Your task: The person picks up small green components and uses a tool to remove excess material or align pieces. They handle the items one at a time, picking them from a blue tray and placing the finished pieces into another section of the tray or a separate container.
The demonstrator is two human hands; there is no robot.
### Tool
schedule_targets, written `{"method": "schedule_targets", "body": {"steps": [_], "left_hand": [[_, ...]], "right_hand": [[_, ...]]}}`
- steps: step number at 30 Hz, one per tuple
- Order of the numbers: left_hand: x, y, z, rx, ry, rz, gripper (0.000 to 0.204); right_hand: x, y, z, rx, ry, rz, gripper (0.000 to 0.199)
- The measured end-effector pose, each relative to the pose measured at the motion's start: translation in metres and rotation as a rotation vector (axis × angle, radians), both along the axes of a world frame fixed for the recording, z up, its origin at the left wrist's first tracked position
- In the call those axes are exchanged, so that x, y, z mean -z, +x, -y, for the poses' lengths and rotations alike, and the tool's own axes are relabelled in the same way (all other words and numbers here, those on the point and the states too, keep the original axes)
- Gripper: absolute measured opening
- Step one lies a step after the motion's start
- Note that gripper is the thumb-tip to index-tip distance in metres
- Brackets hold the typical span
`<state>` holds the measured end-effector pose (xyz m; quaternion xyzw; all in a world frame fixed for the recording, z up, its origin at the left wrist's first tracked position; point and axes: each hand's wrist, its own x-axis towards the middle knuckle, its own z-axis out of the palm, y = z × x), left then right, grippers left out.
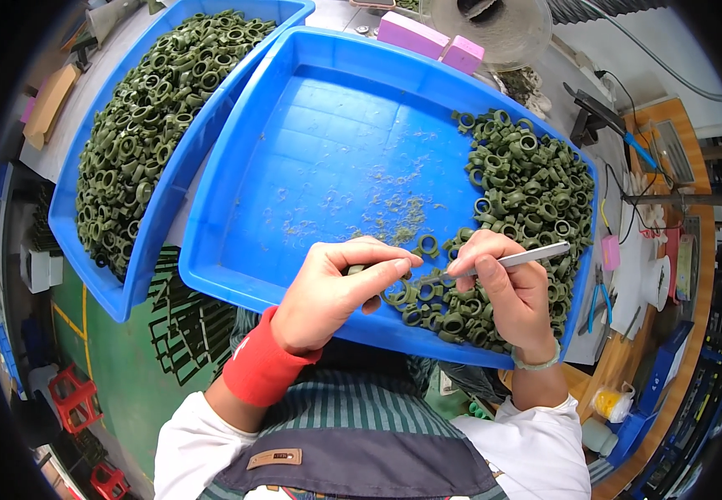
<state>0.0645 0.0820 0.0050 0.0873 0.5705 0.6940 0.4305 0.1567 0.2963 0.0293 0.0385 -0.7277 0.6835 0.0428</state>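
Observation:
My left hand [340, 279], with a red wristband, is closed on green ring parts; some green shows between thumb and palm, and the fingers hide the rest. In my right hand [507, 287] is a slim silver-handled knife [536, 253], its handle pointing right and its tip toward the left fingertips. The tip itself is too small to make out. Both hands are over the near side of a blue tray [236, 167]. A heap of green ring parts [536, 179] fills the tray's right side, and a loose ring [427, 246] lies just beyond my fingertips.
Green shavings [407, 218] are scattered on the tray floor. At the left, a second blue tray [136, 275] is heaped with similar rings. Pink blocks [415, 35] stand behind the tray; pliers [600, 296] and cables lie at the right. A red stool [73, 398] stands at the lower left.

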Motion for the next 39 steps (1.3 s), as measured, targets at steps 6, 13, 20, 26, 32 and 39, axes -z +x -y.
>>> {"method": "schedule_targets", "body": {"steps": [6,13,20,26,32,39], "left_hand": [[-0.001,-0.001,0.0,0.096,-0.021,-0.011,0.019],[-0.01,-0.002,0.0,0.134,-0.101,-0.05,0.02],[-0.004,0.001,-0.002,-0.021,-0.067,-0.186,0.018],[0.0,-0.001,-0.001,0.014,-0.066,-0.274,0.017],[0.001,-0.002,-0.001,0.099,-0.057,-0.343,0.015],[0.002,0.001,-0.002,-0.007,-0.064,-0.457,0.014]], "right_hand": [[0.004,-0.003,-0.002,-0.095,0.046,-0.073,0.019],[0.0,-0.005,0.002,-0.103,0.236,-0.133,0.008],[0.002,-0.004,0.002,-0.052,0.376,-0.228,0.005],[0.005,-0.004,-0.001,-0.048,0.271,-0.248,0.008],[0.006,-0.006,-0.001,-0.123,0.206,-0.212,0.009],[0.003,-0.005,0.002,-0.058,0.327,-0.239,0.005]]}}
